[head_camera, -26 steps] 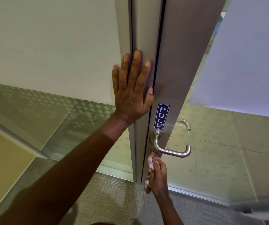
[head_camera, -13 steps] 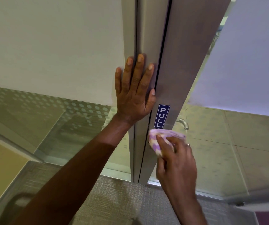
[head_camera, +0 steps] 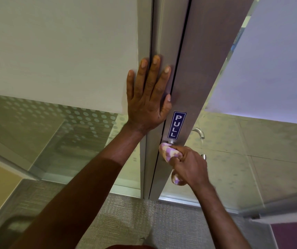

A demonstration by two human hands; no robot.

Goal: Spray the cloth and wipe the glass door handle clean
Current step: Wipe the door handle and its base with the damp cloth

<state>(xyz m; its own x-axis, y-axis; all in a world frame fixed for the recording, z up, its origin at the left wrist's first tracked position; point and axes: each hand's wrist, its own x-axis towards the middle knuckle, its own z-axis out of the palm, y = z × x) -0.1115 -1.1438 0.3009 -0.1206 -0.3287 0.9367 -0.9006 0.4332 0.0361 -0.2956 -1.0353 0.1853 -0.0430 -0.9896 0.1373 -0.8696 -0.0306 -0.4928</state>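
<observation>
Gripping the cloth (head_camera: 169, 151), a bunched purple-and-white piece, our right hand (head_camera: 189, 168) has its fingers curled round it, and we press it against the door handle (head_camera: 204, 156) on the metal door stile (head_camera: 198, 87). Most of the handle is hidden under cloth and hand; we see only its round base just above the knuckles and the free tip just beyond the far side of the hand. A loose tail of cloth hangs out below the heel of the hand.

Directly above the right hand we note a blue PULL sticker (head_camera: 176, 125) on the stile. Up and to the left of that, our left hand (head_camera: 148, 97) lies flat on the door frame (head_camera: 149, 33), fingers straight and spread, holding nothing; its thumb touches the stile edge. To the right of the right hand a second handle (head_camera: 198, 132) shows through the glass panel (head_camera: 251, 159). Below both forearms lies grey carpet (head_camera: 126, 221).
</observation>
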